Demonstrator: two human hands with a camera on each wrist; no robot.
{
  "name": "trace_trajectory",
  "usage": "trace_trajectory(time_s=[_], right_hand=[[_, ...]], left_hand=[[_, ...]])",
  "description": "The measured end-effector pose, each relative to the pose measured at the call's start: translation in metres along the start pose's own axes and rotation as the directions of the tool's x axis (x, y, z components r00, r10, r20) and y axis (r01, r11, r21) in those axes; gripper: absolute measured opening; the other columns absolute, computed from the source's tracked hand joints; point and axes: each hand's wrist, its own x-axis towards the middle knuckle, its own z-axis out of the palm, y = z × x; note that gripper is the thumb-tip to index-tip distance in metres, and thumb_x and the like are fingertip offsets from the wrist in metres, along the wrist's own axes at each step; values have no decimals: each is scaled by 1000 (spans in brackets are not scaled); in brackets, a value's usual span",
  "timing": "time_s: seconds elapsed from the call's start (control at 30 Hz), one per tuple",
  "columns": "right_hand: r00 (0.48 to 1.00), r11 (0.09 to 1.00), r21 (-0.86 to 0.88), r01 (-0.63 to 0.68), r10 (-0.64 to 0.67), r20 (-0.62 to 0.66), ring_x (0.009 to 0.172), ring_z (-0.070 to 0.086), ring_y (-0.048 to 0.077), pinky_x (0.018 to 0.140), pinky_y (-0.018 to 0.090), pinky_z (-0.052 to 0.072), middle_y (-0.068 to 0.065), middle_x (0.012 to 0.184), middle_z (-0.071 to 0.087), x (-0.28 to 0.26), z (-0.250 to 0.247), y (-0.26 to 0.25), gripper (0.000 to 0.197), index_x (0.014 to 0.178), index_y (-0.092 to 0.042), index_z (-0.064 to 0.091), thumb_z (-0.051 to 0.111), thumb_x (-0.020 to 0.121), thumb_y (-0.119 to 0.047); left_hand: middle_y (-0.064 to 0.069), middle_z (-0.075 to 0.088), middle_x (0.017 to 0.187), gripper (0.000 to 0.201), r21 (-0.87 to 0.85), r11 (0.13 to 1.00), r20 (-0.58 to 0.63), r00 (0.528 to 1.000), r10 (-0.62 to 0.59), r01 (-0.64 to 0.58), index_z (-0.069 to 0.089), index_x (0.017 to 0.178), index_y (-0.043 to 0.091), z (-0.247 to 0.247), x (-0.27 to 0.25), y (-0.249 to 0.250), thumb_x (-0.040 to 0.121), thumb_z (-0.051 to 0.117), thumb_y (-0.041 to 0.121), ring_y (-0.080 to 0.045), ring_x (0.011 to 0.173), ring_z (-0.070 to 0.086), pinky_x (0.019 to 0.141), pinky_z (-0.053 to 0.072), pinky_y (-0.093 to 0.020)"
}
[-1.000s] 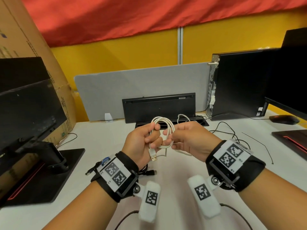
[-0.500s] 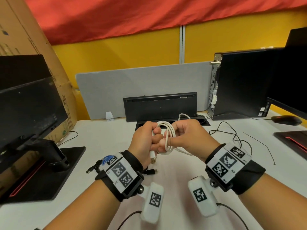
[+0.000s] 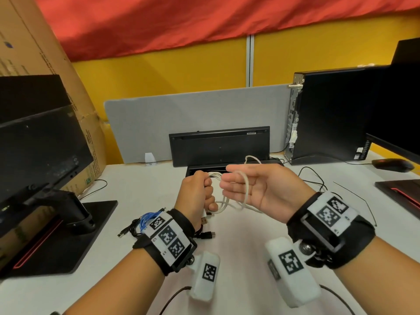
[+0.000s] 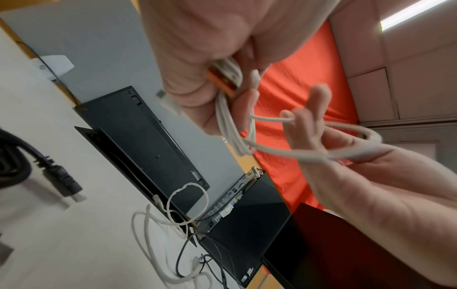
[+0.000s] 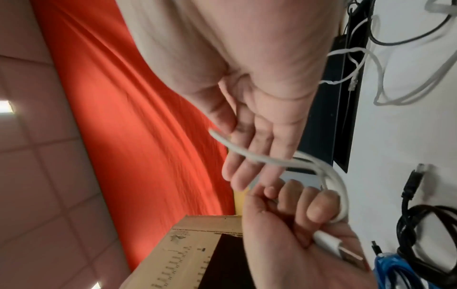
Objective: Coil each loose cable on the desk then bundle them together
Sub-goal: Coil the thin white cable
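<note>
My left hand [image 3: 197,192] is closed in a fist round a coiled white USB cable [image 3: 246,192], held above the desk. The cable's USB plug [image 3: 204,220] sticks out below the fist. My right hand [image 3: 268,189] is beside it, palm turned toward the left hand and fingers straight, with one loop of the cable draped round the fingers. The right wrist view shows the loop [image 5: 247,154] crossing the straight fingers [image 5: 247,162]. A blue cable [image 3: 145,220] and a black cable [image 3: 204,235] lie under my left wrist. Another white cable [image 3: 252,158] lies further back.
A monitor on a black base [image 3: 41,144] stands at the left in front of a cardboard box [image 3: 34,53]. A keyboard [image 3: 219,146] leans on the grey divider. A PC tower [image 3: 329,114], a mouse [image 3: 393,164] and thin black cables [image 3: 313,178] are at the right.
My right hand has let go of the coil and opened, turning palm-inward with a loop now lying over its fingers. The left hand keeps its grip.
</note>
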Motion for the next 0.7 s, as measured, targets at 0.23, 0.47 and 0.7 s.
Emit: trace_trajectory(time_s=[0.23, 0.47, 0.7], right_hand=[[982, 703, -711, -1, -135, -134, 42, 33, 12, 42, 23, 27, -3, 62, 65, 2, -5, -6, 17, 93, 0, 73, 62, 90, -13], [966, 35, -999, 24, -257, 14, 60, 51, -2, 56, 15, 34, -10, 70, 64, 2, -6, -13, 19, 83, -24, 76, 59, 94, -26], [964, 246, -964, 99, -265, 31, 42, 47, -15, 38, 3, 31, -31, 48, 54, 6, -8, -9, 20, 91, -25, 75, 56, 97, -24]], left_hand=[[-1, 27, 51, 31, 29, 1000, -49, 999, 4, -3, 39, 61, 16, -5, 8, 0, 92, 35, 15, -13, 41, 24, 41, 28, -22], [-4, 33, 55, 27, 158, 987, -104, 994, 27, -10, 44, 66, 15, -3, 17, -4, 91, 36, 18, -15, 44, 29, 44, 31, -25], [1, 45, 73, 8, 358, 933, -177, 979, 105, -35, 53, 89, 14, -13, 29, 0, 96, 52, 10, -13, 63, 41, 61, 38, -21]])
